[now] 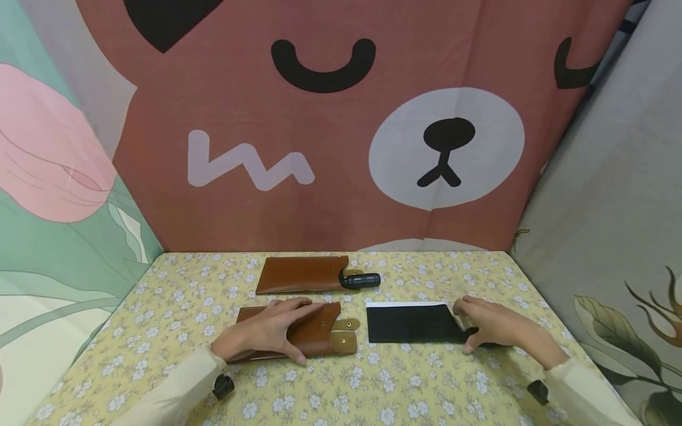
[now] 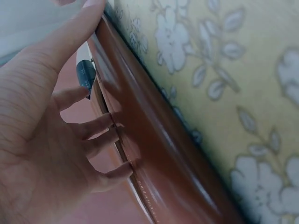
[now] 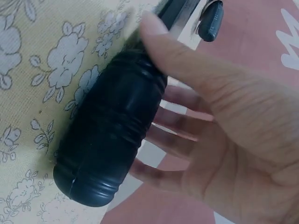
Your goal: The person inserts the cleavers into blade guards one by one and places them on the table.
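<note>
A brown leather sheath (image 1: pixel 314 338) with two snap straps lies on the table. My left hand (image 1: pixel 274 330) spreads across it, thumb at the near side; in the left wrist view the fingertips (image 2: pixel 124 170) touch its edge. To the right lies a cleaver (image 1: pixel 410 323) with a black blade and a pale edge on the far side. My right hand (image 1: pixel 492 325) arches over its thick, ribbed black handle (image 3: pixel 112 126). The thumb lies along the handle's neck, the fingers pass behind it, and a gap shows between handle and palm. The right fingertips are hidden.
Behind the left hand lies a second brown sheath (image 1: pixel 301 275), a black handle (image 1: pixel 364 281) sticking out of its right end. A floral cloth (image 1: pixel 319 396) covers the table. Printed curtains (image 1: pixel 240 213) hang at the back and both sides.
</note>
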`<state>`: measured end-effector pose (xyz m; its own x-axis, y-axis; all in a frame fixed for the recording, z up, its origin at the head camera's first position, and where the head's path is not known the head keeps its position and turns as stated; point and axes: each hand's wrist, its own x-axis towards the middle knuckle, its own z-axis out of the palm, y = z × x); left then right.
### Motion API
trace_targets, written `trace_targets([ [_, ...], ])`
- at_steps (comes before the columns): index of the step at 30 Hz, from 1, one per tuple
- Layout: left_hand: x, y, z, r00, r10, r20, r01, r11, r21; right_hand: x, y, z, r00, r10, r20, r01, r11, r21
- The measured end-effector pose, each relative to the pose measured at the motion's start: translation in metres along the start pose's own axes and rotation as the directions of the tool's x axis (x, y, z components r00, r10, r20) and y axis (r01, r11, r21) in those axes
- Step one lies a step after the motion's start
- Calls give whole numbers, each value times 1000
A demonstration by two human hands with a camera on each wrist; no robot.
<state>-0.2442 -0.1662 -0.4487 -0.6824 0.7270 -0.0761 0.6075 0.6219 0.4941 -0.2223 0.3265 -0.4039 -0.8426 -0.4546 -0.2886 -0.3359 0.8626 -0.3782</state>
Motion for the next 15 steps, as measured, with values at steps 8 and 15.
trace_targets([
  [8, 1, 2, 2, 999, -44, 18, 42, 995, 88, -1, 2, -2, 996, 51, 72, -48, 998, -40],
  [15, 3, -1, 4, 998, -45, -33, 49, 990, 133, -1, 4, 0, 999, 26, 42, -24, 998, -59],
])
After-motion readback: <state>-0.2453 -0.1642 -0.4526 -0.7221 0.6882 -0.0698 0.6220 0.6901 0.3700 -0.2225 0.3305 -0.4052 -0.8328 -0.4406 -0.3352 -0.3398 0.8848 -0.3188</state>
